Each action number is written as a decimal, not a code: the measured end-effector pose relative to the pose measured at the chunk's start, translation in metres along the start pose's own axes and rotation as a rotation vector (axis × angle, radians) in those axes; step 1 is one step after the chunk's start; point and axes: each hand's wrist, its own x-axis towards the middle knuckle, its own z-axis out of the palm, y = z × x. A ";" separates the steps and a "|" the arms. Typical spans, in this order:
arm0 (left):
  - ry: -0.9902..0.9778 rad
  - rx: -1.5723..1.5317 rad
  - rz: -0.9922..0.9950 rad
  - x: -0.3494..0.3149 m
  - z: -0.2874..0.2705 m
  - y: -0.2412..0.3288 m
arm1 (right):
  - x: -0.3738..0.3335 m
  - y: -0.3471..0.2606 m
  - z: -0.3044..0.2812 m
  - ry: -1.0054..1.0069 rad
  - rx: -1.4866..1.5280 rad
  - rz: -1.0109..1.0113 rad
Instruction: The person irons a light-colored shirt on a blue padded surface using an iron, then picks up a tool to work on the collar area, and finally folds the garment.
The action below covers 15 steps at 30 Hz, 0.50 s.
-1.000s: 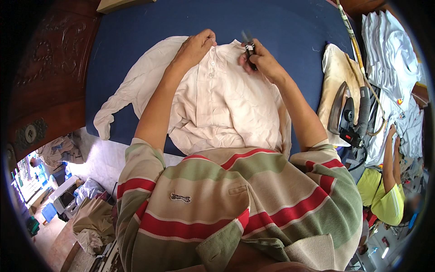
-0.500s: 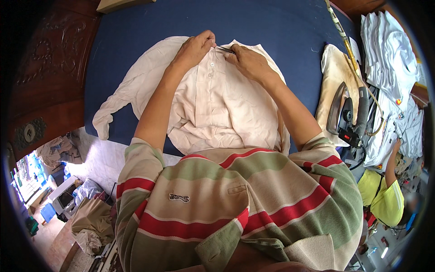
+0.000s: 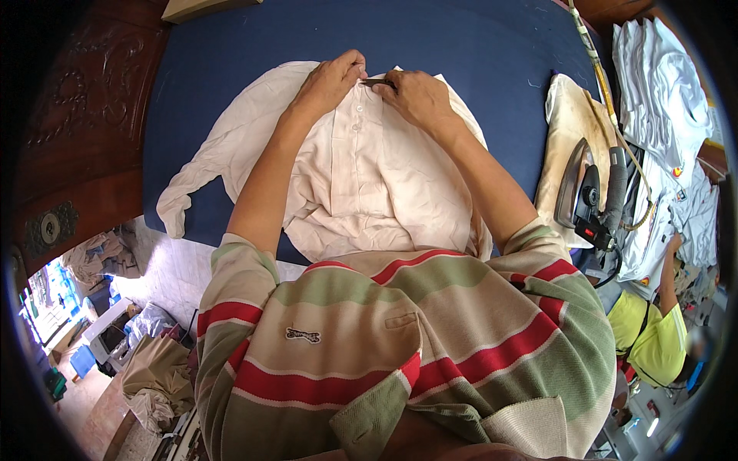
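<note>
A cream long-sleeved shirt (image 3: 360, 169) with a buttoned front placket lies spread on a dark blue table cover (image 3: 461, 38). Near its collar, my left hand (image 3: 332, 83) pinches the fabric at the top of the placket between thumb and fingers. My right hand (image 3: 419, 96) is closed around small dark thread snips (image 3: 375, 81), whose slim blades point left at the pinched spot. The tips almost meet my left fingertips; whether they touch a thread is too small to tell. One sleeve stretches out to the lower left.
To the right, a clothes iron (image 3: 578, 192) rests by a tan-stained pad (image 3: 569, 131), its cord (image 3: 596, 69) rising behind. Stacked white garments (image 3: 661, 92) lie beyond. A co-worker in a yellow top (image 3: 653, 338) is at the far right. Carved dark wood (image 3: 84, 107) borders the left.
My right hand has turned slightly and moved a little left, bringing the snips' blades closer to level and nearer my left fingertips. My left hand stays in place.
</note>
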 end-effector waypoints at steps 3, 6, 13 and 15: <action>0.000 -0.011 0.011 0.001 0.001 -0.001 | 0.001 -0.001 -0.001 -0.026 -0.020 0.014; -0.001 0.003 0.014 0.001 0.001 0.001 | 0.001 0.000 0.000 -0.020 0.005 0.021; 0.267 0.035 0.076 -0.003 0.001 -0.009 | -0.002 0.000 -0.007 -0.056 0.074 0.050; 0.590 0.289 0.048 -0.014 -0.008 -0.013 | -0.006 0.006 -0.009 0.028 0.174 0.101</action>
